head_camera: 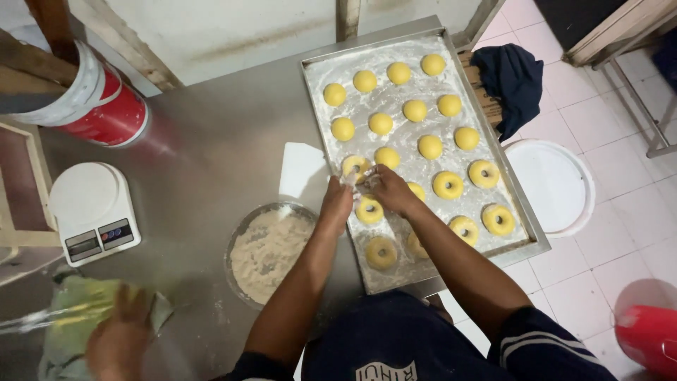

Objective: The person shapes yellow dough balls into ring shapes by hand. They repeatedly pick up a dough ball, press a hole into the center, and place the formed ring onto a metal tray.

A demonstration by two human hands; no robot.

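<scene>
A floured metal tray (317, 70) holds several yellow dough balls at its far end and several ring-shaped dough pieces nearer me. Both my hands meet over one ring-shaped dough piece (355, 166) at the tray's left edge. My left hand (337, 201) pinches it from the left, my right hand (386, 187) from the right. Another dough ring (369, 209) lies just below my hands, and one more dough ring (381, 252) sits near the tray's front.
A bowl of flour (264, 252) stands left of the tray, with a white scraper (303, 169) behind it. A white scale (94, 210) and a red-and-white bucket (99, 99) are at the left. Another person's hand (120, 335) rests on a plastic bag, bottom left.
</scene>
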